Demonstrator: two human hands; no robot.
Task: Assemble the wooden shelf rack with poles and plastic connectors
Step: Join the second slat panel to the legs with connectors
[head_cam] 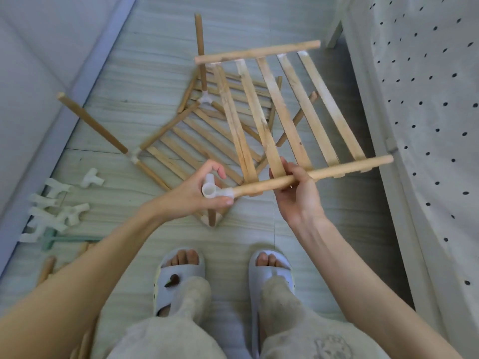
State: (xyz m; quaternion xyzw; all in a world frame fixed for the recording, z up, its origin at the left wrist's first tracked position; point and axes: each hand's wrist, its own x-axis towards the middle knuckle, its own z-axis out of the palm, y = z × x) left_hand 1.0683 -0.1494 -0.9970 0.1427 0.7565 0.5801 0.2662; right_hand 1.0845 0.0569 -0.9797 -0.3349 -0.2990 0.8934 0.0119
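I hold a slatted wooden shelf panel (290,110) up in the air over the floor. My right hand (295,187) grips its near round rail. My left hand (204,190) pinches a white plastic connector (215,191) that sits on the left end of that rail. Below on the floor lies a second slatted shelf (191,141) with white corner connectors (135,154) and wooden poles (90,123) standing out of them at angles.
Several loose white connectors (57,203) lie on the floor at the left, beside a green strip and some spare poles (48,268). A grey padded surface runs along the left, a dotted white fabric along the right. My slippered feet (178,275) stand below.
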